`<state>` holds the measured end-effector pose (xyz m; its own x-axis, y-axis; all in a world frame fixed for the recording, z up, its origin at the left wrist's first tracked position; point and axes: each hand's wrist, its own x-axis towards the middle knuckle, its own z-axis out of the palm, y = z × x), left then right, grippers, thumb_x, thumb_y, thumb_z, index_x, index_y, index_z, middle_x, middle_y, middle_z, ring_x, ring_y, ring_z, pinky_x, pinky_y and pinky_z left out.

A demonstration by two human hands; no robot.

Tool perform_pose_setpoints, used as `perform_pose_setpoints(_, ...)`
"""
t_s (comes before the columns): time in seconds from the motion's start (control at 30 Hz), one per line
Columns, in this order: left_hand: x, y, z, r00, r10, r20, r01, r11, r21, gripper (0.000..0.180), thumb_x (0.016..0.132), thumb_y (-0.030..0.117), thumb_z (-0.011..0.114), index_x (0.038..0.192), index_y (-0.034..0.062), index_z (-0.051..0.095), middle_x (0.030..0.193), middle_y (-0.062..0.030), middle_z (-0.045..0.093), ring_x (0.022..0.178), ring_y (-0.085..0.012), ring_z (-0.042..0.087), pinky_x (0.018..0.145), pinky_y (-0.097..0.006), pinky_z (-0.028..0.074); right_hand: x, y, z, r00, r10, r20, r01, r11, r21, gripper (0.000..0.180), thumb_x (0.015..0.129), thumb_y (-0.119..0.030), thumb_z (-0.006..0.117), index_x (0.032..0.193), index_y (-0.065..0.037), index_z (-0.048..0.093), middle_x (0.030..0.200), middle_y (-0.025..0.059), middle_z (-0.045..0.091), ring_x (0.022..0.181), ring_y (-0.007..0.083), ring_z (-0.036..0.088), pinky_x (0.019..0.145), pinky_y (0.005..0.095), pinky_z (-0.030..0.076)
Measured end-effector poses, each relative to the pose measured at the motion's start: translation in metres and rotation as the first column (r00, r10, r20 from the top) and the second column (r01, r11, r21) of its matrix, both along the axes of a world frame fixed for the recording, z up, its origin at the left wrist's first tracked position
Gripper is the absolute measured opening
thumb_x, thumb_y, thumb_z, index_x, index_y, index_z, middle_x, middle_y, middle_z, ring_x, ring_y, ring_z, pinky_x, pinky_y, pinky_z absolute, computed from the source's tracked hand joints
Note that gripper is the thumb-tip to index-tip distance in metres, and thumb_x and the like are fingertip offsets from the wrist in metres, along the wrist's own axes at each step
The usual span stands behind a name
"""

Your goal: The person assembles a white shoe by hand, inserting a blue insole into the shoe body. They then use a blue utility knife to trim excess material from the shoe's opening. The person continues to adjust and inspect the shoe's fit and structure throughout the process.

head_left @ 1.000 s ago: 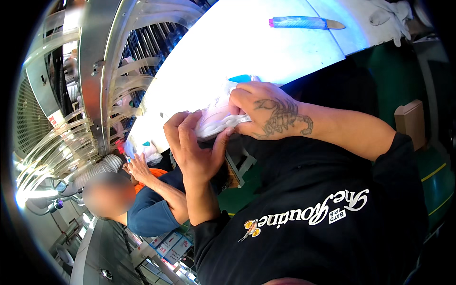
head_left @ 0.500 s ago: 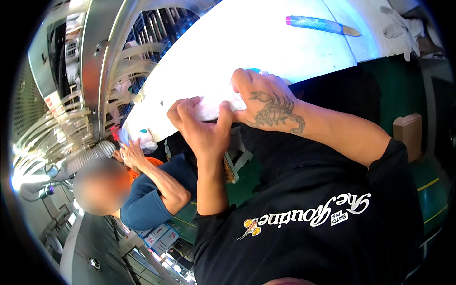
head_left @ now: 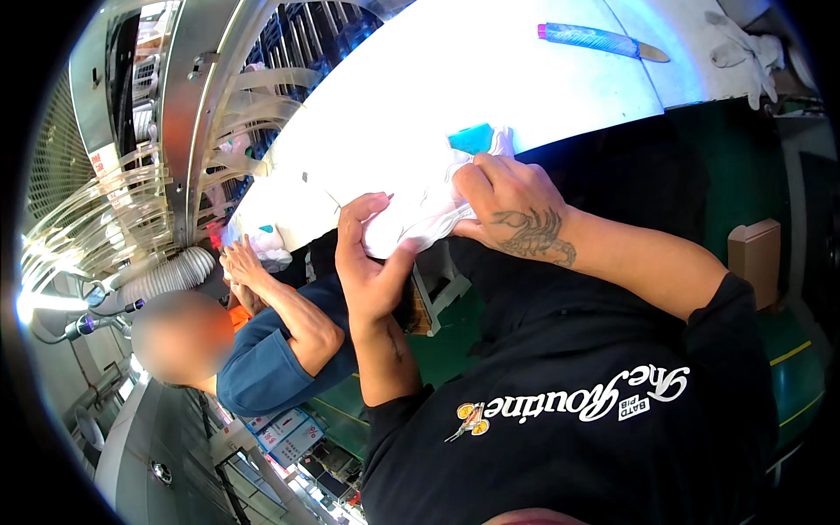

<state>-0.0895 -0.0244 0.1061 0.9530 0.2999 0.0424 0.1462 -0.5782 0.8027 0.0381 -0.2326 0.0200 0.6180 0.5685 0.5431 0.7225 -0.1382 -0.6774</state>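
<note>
My left hand [head_left: 372, 262] and my right hand [head_left: 518, 208] both grip a bunched white cloth [head_left: 418, 208] at the near edge of the white table [head_left: 394, 105]. The left thumb and fingers pinch its left end, with the thumb on the near side. The right fingers are curled over its other end. A teal patch [head_left: 472, 140] shows on the cloth just beyond the right hand. The folds hide what kind of cloth piece it is.
A blue-wrapped, knife-like tool [head_left: 591, 40] lies at the table's far right, near white gloves [head_left: 742, 51]. On the left, a co-worker's hands [head_left: 245, 267] handle white cloth [head_left: 269, 243]. Clear hoses [head_left: 87, 210] and machinery stand beyond. A cardboard box [head_left: 754, 258] is at right.
Both hands have shifted slightly right and nearer with the white cloth. More of the cloth and its teal patch now show between and beyond my hands.
</note>
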Motion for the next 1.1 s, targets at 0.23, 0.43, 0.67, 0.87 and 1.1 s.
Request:
perform_pose_setpoints(0.23,0.005,-0.018,0.002,0.996,0.093,-0.004,-0.087,0.947,0.309,0.05,0.076,0.012,0.089,0.116,-0.0023,0.063,0.112,-0.0133,0.065,0.104,-0.0256,0.064,0.096,-0.036,0.052,0.001,0.004,0.001,1.0,0.007,-0.005,-0.007,0.999,-0.041,0.06,0.073,-0.033,0.099,0.106,-0.007,0.057,0.094,0.0118,0.065,0.082,0.0298,0.073,0.065,0.0388,0.06)
perform_pose_setpoints(0.43,0.006,-0.027,0.007,0.988,-0.031,0.153,0.008,0.988,0.154,0.051,0.08,0.015,0.085,0.123,-0.0028,0.064,0.12,-0.0198,0.066,0.122,-0.0329,0.066,0.105,-0.043,0.051,0.001,-0.007,-0.004,1.0,0.015,-0.013,-0.015,1.0,0.012,0.058,0.071,-0.031,0.101,0.102,-0.008,0.057,0.092,0.0101,0.064,0.079,0.0294,0.071,0.063,0.0382,0.058)
perform_pose_setpoints(0.67,-0.005,-0.026,-0.006,0.954,-0.043,0.298,0.125,0.957,-0.261,0.038,0.098,0.015,0.067,0.13,-0.0038,0.062,0.131,-0.0237,0.066,0.131,-0.0363,0.063,0.117,-0.05,0.046,0.001,-0.013,-0.006,0.997,0.016,-0.071,-0.013,0.999,0.049,0.061,0.066,-0.025,0.103,0.101,-0.01,0.056,0.088,0.009,0.061,0.076,0.0299,0.069,0.063,0.0396,0.056)
perform_pose_setpoints(0.87,-0.002,-0.033,-0.014,0.937,-0.057,0.346,0.065,0.998,-0.01,0.025,0.109,0.014,0.05,0.122,-0.0049,0.06,0.128,-0.0238,0.066,0.126,-0.0344,0.065,0.116,-0.051,0.047,0.001,-0.013,-0.003,0.998,0.014,-0.064,-0.008,0.996,0.086,0.062,0.066,-0.023,0.103,0.102,-0.01,0.055,0.087,0.0085,0.06,0.076,0.03,0.069,0.063,0.0398,0.056)
perform_pose_setpoints(1.1,0.002,-0.037,-0.001,0.955,-0.084,0.284,0.068,0.995,0.066,0.037,0.086,0.006,0.073,0.12,-0.0017,0.061,0.122,-0.0207,0.066,0.121,-0.0339,0.066,0.107,-0.047,0.051,0.004,-0.015,-0.006,0.996,0.048,-0.08,-0.045,0.998,0.034,0.063,0.066,-0.027,0.104,0.101,-0.01,0.054,0.087,0.0083,0.061,0.075,0.0292,0.069,0.063,0.0393,0.056)
